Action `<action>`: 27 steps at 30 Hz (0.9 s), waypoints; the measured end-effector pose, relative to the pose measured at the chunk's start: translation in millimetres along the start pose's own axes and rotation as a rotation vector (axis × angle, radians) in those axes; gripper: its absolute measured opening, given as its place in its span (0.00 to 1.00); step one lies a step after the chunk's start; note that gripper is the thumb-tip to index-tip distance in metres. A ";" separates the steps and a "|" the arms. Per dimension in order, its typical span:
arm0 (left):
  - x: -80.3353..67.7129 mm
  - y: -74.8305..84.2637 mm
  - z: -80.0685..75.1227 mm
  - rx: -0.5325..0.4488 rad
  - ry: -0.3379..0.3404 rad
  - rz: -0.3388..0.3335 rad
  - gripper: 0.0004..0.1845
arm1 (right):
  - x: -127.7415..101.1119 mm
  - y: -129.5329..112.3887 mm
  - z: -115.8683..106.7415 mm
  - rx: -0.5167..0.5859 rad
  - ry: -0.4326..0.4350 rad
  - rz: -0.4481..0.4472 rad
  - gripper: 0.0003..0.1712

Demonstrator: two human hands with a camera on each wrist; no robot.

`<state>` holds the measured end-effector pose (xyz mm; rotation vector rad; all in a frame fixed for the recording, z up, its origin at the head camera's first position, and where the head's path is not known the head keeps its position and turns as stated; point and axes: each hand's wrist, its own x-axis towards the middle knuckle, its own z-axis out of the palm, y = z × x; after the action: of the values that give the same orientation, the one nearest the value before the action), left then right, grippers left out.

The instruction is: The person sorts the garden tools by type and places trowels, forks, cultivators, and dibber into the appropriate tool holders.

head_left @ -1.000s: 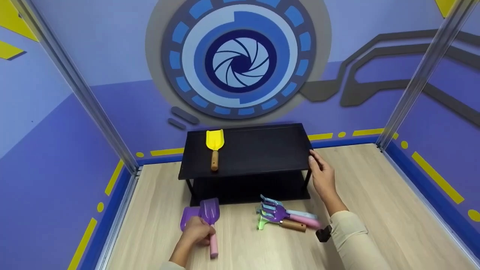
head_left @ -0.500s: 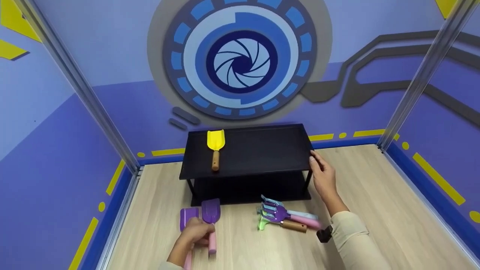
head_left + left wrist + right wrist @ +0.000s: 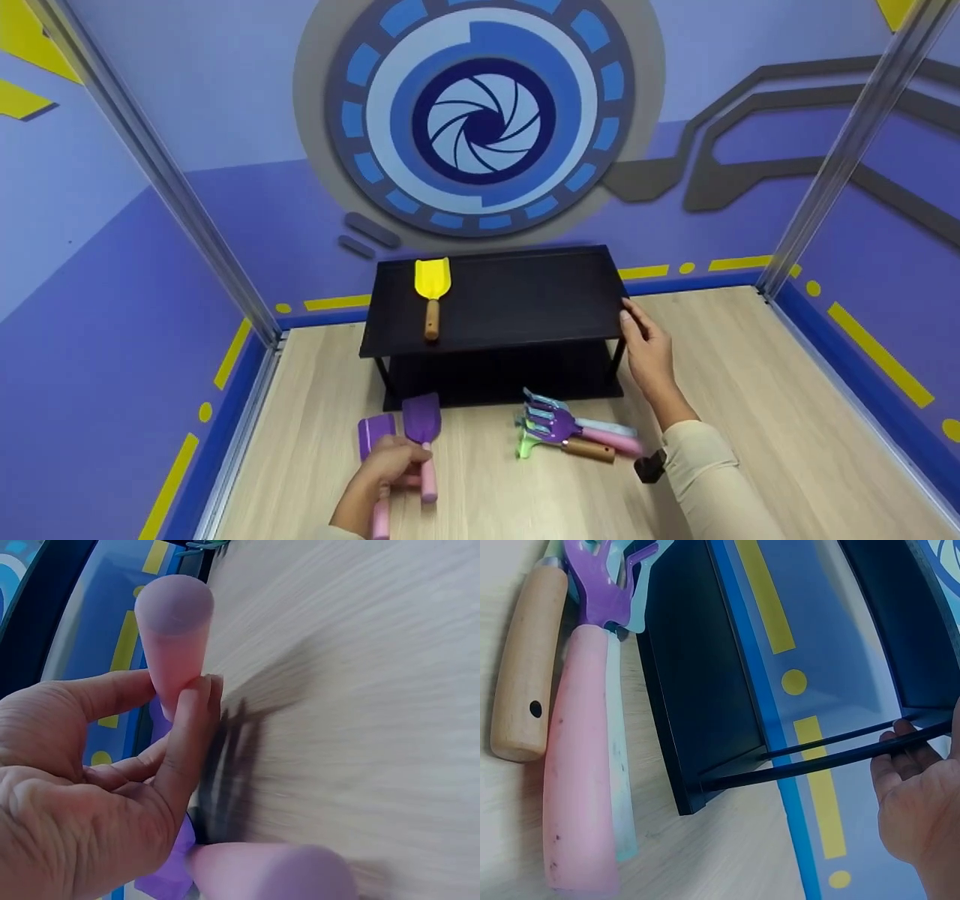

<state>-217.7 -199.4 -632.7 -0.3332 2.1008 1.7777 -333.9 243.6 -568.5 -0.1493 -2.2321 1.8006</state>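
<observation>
My left hand [image 3: 390,461] pinches the pink handle [image 3: 176,652] of a purple toy shovel [image 3: 422,418] between thumb and fingers, close over the wooden table. A second purple shovel [image 3: 375,431] lies just left of it, partly hidden by that hand; its pink handle [image 3: 270,870] shows low in the left wrist view. My right hand [image 3: 649,356] holds the right end of a black two-tier rack [image 3: 525,300], fingers around its edge and post near the top [image 3: 915,742]. On the rack's upper shelf, toward the left, lies a yellow shovel [image 3: 432,281] with a wooden handle.
In front of the rack's right half lies a small pile of toy hand rakes: a purple rake with pink handle [image 3: 611,441], a light blue one [image 3: 607,427] and a green one with wooden handle [image 3: 589,449]. Blue-purple panels [image 3: 247,225] with metal posts enclose the table [image 3: 750,390].
The left-hand shovel has shifted slightly, its handle end moving away from me. The other purple shovel has turned straighter, its pink handle now showing below my hand. The right hand stays on the rack.
</observation>
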 end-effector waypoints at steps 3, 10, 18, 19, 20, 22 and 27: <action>0.4 0.6 0.2 -0.015 -0.015 0.001 0.09 | 0.3 -1.1 -0.5 -0.001 -0.005 0.008 0.30; -1.2 5.5 3.5 -0.007 -0.086 0.045 0.12 | -1.5 -10.4 -1.0 -0.001 -0.032 0.042 0.29; -4.8 17.3 6.9 -0.004 -0.122 0.084 0.13 | -3.1 -13.5 0.4 0.023 -0.037 0.044 0.28; -5.2 18.5 6.8 -0.007 -0.128 0.086 0.13 | -2.5 -10.8 0.5 0.019 -0.034 0.038 0.28; -5.6 20.0 6.5 -0.011 -0.137 0.086 0.14 | -2.0 -8.0 0.7 0.013 -0.031 0.030 0.28; -6.3 22.8 5.6 -0.022 -0.155 0.086 0.13 | -1.0 -2.9 0.8 0.006 -0.025 0.010 0.29; -7.6 30.5 1.0 -0.013 -0.171 0.099 0.16 | -0.2 3.6 -0.2 0.002 -0.017 -0.024 0.29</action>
<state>-223.1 -193.5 -602.2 -0.0783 2.0180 1.8067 -333.9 244.5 -572.1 -0.1065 -2.2344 1.7979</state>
